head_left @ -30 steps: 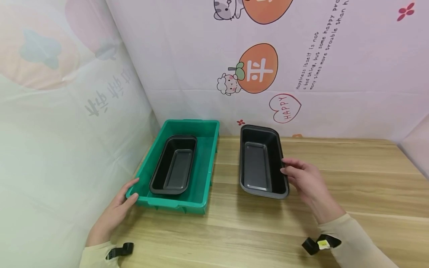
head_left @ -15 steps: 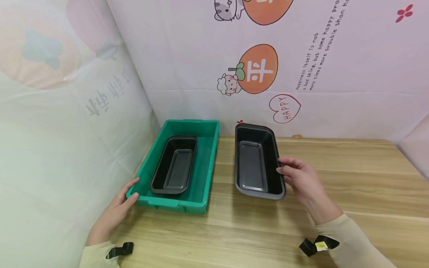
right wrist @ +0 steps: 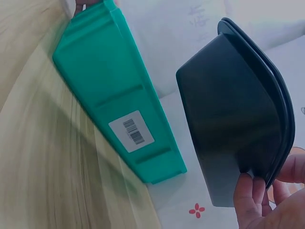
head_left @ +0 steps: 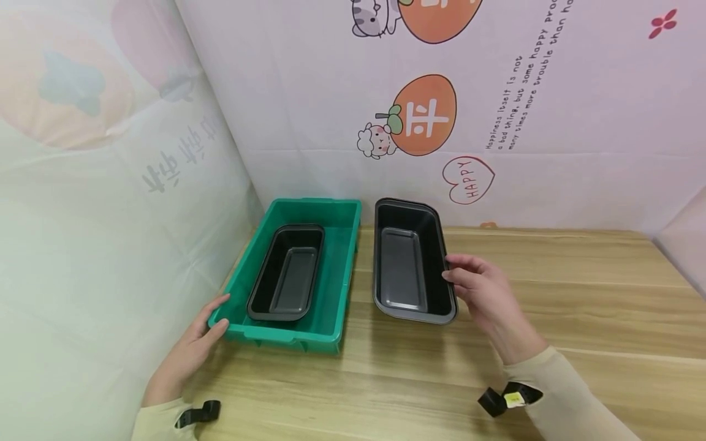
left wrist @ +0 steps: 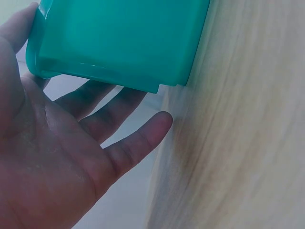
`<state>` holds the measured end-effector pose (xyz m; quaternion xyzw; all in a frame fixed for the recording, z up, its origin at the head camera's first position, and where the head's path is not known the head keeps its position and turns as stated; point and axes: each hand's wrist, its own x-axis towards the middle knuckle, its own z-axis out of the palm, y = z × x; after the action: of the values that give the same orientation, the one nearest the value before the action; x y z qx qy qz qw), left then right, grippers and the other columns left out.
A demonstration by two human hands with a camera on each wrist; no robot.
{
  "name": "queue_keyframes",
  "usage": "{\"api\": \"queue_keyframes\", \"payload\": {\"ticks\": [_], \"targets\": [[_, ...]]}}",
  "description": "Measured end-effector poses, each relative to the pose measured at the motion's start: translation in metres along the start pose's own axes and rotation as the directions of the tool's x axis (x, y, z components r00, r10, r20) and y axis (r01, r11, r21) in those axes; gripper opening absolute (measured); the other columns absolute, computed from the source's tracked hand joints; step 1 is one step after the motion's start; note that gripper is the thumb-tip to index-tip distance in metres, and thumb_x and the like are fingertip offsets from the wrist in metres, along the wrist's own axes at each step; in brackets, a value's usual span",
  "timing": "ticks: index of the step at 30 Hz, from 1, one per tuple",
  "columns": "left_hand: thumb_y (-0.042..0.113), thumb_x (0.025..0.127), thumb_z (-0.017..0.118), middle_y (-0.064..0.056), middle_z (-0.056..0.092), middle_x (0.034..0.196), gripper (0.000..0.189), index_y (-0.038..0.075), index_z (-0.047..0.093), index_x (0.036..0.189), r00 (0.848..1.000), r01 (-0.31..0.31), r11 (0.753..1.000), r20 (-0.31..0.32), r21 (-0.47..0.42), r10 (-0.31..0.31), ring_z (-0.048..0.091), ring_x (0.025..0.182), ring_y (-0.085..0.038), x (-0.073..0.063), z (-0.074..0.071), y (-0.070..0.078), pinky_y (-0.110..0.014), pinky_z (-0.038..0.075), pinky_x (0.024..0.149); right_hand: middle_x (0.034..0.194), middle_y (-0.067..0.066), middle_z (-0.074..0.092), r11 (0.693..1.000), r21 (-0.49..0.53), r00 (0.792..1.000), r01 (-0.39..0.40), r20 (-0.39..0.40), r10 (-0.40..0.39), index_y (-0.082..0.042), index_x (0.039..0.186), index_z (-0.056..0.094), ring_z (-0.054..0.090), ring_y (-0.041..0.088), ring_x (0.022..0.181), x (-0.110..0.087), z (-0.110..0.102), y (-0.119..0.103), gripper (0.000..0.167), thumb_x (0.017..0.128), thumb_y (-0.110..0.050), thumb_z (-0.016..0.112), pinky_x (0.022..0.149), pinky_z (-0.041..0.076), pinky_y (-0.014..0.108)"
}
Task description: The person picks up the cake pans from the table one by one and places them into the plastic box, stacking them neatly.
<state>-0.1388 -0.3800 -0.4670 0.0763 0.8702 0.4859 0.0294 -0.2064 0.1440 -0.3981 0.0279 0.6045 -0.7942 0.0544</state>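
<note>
In the head view, my right hand (head_left: 488,300) holds a dark loaf pan (head_left: 399,269) by its right rim, thumb inside and fingers under the edge. The pan is raised over the table and slightly tilted. In the right wrist view its rim (right wrist: 286,109) shows a double edge. A green plastic tray (head_left: 342,294) lies to the left, with another dark loaf pan (head_left: 292,285) upright inside it. My left hand (head_left: 184,355) rests at the tray's near left corner, thumb at the front rim and index finger along the left side. In the left wrist view, its fingers (left wrist: 138,143) are extended loosely.
Everything stands on a wooden table (head_left: 579,306). Behind it hangs a white printed cloth (head_left: 309,92), and a pale cloth (head_left: 110,245) forms the left side. A barcode label (right wrist: 132,131) is on the tray's side.
My right hand has carried the loaf pan leftward, toward the green tray, and slightly up in the head view. The left hand and the tray have stayed in place.
</note>
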Motion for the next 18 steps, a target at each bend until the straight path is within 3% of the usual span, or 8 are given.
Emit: {"api": "queue_keyframes", "payload": {"ticks": [10, 18], "targets": [[0.023, 0.107, 0.042, -0.018, 0.008, 0.161, 0.055, 0.025, 0.020, 0.157, 1.000, -0.008, 1.000, -0.008, 0.005, 0.008, 0.003, 0.143, -0.047, 0.000, 0.001, -0.002, -0.075, 0.012, 0.103, 0.098, 0.003, 0.056, 1.000, -0.020, 1.000, -0.008, 0.009, 0.008, -0.003, 0.110, 0.061, 0.058, 0.013, 0.084, 0.006, 0.020, 0.002, 0.022, 0.090, 0.003, 0.064, 0.070, 0.049, 0.021], [0.024, 0.107, 0.043, -0.018, 0.008, 0.161, 0.055, 0.025, 0.021, 0.157, 1.000, 0.003, 1.000, -0.006, 0.007, -0.003, 0.004, 0.143, -0.046, 0.001, 0.000, -0.004, -0.074, 0.013, 0.104, 0.095, 0.005, 0.055, 0.999, 0.031, 1.000, -0.017, 0.024, 0.016, -0.003, 0.107, 0.061, 0.058, 0.015, 0.080, 0.011, 0.037, 0.005, 0.022, 0.087, 0.008, 0.064, 0.070, 0.051, 0.022]]}}
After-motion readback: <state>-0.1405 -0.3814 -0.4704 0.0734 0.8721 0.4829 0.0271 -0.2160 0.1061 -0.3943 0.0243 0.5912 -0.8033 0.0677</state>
